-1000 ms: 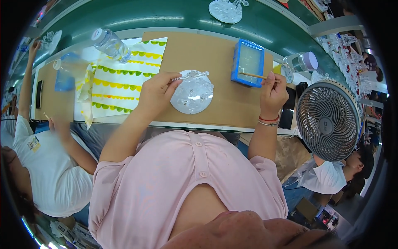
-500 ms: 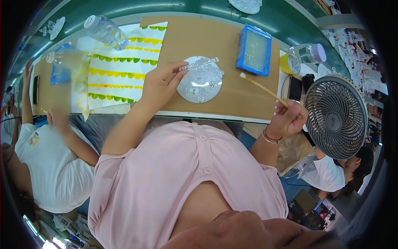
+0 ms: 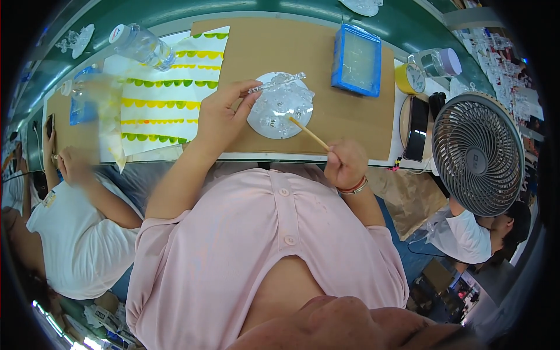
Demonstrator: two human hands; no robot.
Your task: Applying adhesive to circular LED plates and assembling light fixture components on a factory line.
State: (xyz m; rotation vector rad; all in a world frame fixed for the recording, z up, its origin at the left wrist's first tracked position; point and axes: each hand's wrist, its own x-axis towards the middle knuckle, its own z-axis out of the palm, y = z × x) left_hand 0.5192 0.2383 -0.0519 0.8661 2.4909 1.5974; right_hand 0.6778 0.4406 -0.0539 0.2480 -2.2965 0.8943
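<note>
Between the thumb and fingers of my left hand (image 3: pixel 228 112) is the end of a clear plastic stem (image 3: pixel 279 81). It crosses the upper part of a round clear plastic disc (image 3: pixel 274 125) that carries several small see-through pieces. My right hand (image 3: pixel 346 163) is closed on a thin wooden stick (image 3: pixel 310 134), like a slim brush, at the disc's lower right. The stick slants up and left, its tip over or touching the disc; I cannot tell which. Left of my left hand lies a white sheet (image 3: pixel 160 93) with green and yellow scalloped stripes.
Brown cardboard (image 3: pixel 291 44) covers the table. Beyond the disc stands a blue-framed tray (image 3: pixel 357 60). A yellow tape roll (image 3: pixel 410 78), purple-capped bottle (image 3: pixel 438 62), phone (image 3: pixel 415 128) and fan (image 3: pixel 478 154) are at right. Another bottle (image 3: pixel 142 46) lies at upper left, and a co-worker's hand (image 3: pixel 74 166) is left.
My right hand has moved left, bringing the stick's tip from beside the blue tray down to the disc. My left hand still grips the stem. The co-worker's hands at left have shifted.
</note>
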